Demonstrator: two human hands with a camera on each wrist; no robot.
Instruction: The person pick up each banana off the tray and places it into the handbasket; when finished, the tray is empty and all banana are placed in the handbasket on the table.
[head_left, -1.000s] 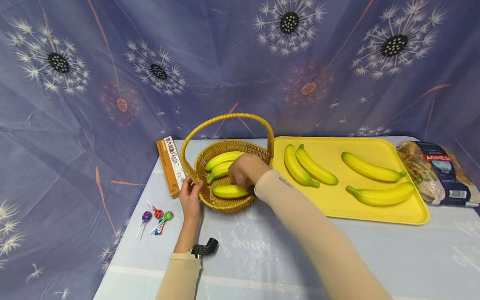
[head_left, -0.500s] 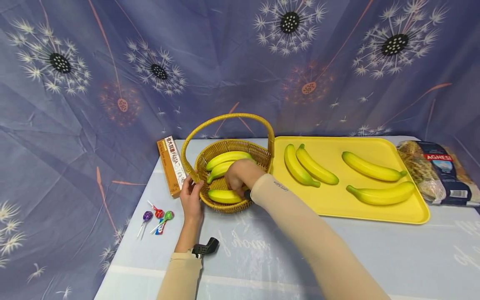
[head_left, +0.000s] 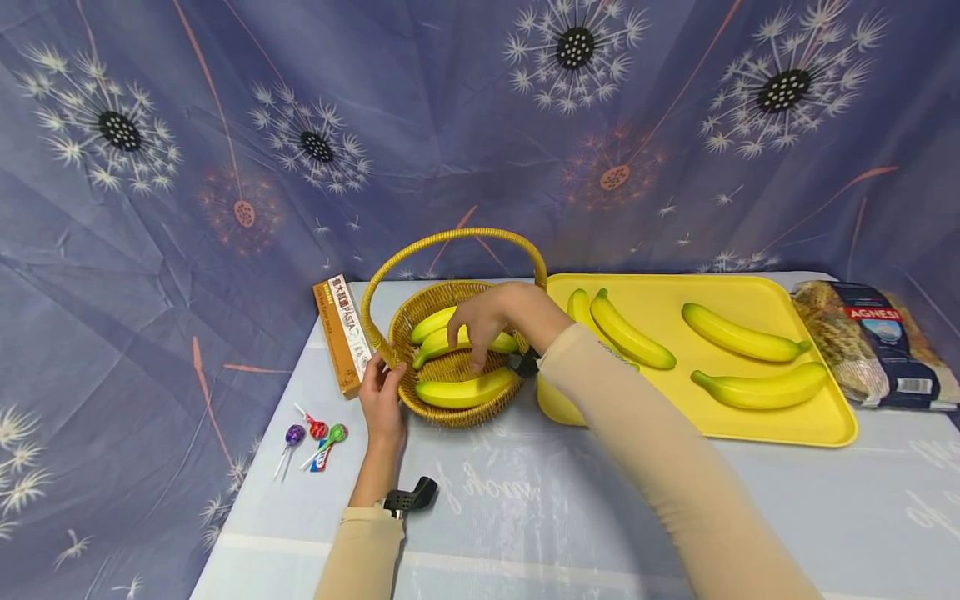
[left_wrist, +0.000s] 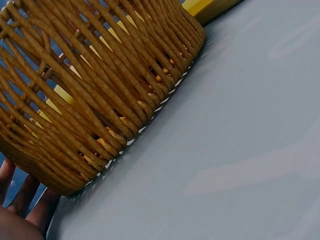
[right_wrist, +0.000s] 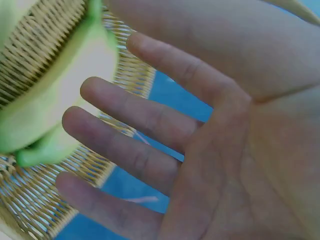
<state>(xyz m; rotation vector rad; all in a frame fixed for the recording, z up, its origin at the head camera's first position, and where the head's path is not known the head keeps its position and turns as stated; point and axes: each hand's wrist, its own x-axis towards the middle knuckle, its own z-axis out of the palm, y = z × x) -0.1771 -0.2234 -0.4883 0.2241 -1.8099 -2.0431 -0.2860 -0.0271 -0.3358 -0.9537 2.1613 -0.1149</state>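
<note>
Near edge: bare tabletop [head_left: 525, 517], plenty of room. L hand [head_left: 381, 398], fingers straight, rests on the wicker basket [head_left: 420, 400] rim by the lollipops [head_left: 311, 437]. R hand [head_left: 491, 321], grip spread, holding nothing, hovers over 3 bananas [head_left: 461, 389] in the basket. Left of it a box reading "PASTA" [head_left: 342, 332]. Right: yellow tray [head_left: 750, 425], 4 bananas. Far right edge, "AGNESI" pasta bag [head_left: 873, 337].

Seven bananas [head_left: 463, 390], three lollipops [head_left: 315, 433], one basket [head_left: 408, 317]
</note>
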